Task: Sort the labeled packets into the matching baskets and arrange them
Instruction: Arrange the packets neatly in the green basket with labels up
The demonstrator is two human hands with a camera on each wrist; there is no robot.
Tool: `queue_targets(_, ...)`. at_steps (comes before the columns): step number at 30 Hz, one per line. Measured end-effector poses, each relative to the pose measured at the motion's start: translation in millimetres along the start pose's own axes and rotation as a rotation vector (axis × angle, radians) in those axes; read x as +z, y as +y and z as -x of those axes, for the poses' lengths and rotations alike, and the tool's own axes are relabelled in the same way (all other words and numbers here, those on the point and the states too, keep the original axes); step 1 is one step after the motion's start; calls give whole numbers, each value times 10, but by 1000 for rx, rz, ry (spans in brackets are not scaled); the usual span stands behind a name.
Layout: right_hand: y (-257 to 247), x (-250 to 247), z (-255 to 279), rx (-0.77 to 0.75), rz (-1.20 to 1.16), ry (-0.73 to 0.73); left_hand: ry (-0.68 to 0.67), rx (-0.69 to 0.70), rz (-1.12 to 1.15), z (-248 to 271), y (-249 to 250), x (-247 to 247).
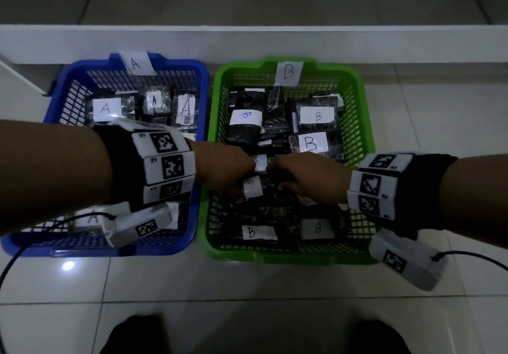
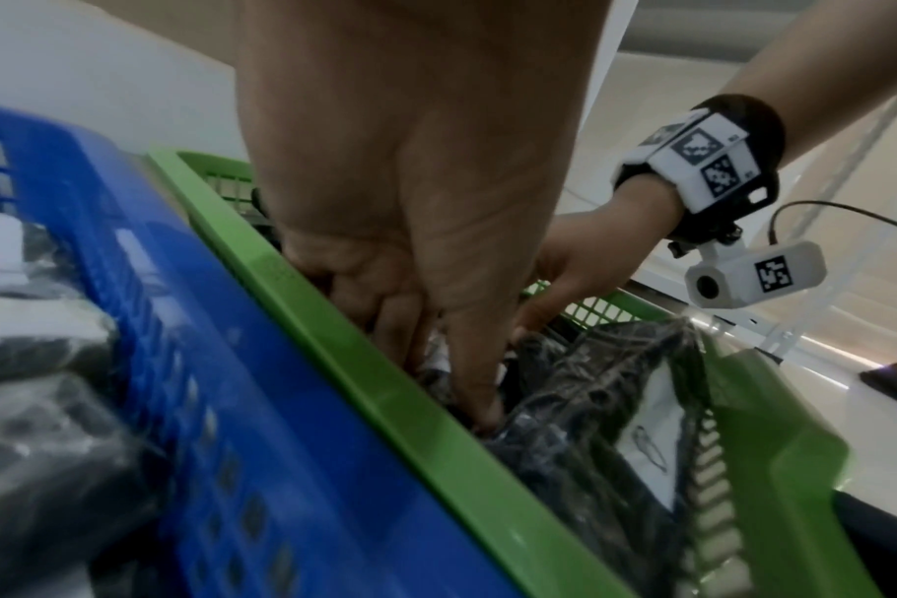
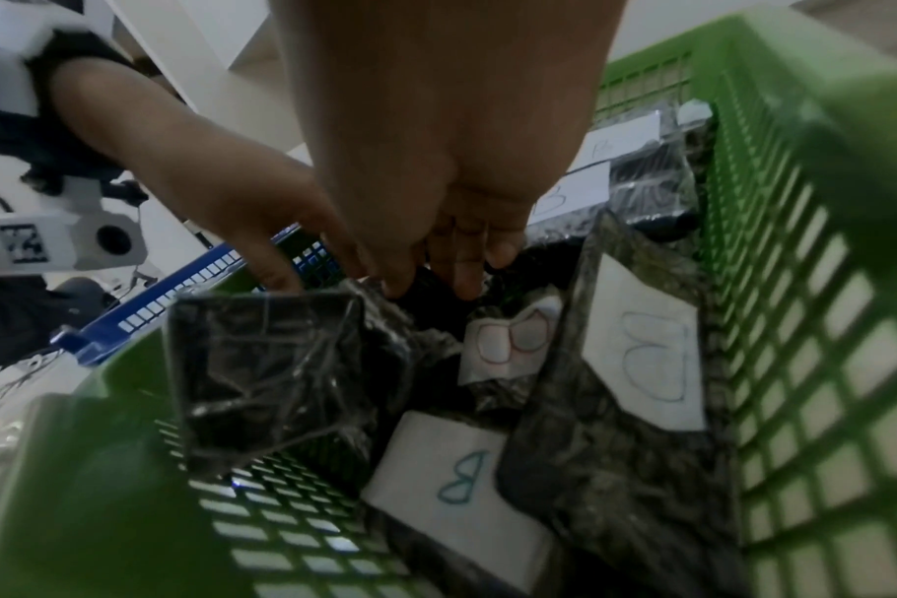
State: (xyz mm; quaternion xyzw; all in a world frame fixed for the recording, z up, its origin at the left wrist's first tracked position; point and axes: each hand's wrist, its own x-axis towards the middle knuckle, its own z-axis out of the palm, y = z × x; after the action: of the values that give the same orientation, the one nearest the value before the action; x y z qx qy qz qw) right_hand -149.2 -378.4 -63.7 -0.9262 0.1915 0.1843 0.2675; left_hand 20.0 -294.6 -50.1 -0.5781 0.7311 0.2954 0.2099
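dim, wide-angle views with blurred wrist edges and floor (image 1: 247,285) glare

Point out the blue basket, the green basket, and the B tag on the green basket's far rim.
blue basket (image 1: 204,98), head view, right rim.
green basket (image 1: 367,122), head view, right rim.
B tag (image 1: 289,72), head view, centre of the paper.

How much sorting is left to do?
Nearly done. A packets lie in the blue basket, B packets in the green basket. The left hand and right hand are straightening a middle B packet. None show on the floor.
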Motion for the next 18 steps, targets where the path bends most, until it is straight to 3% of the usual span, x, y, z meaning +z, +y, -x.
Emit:
queue_targets(3, -15, -2, -34, 9, -8, -10, 44, 0, 6, 51, 35, 53)
queue_targets(13, -12, 31, -10, 1, -51, 73, 446, 18, -145, 256, 115, 273)
queue_targets(18, 7, -2, -49, 13, -52, 58, 483, 39, -171, 265, 120, 272)
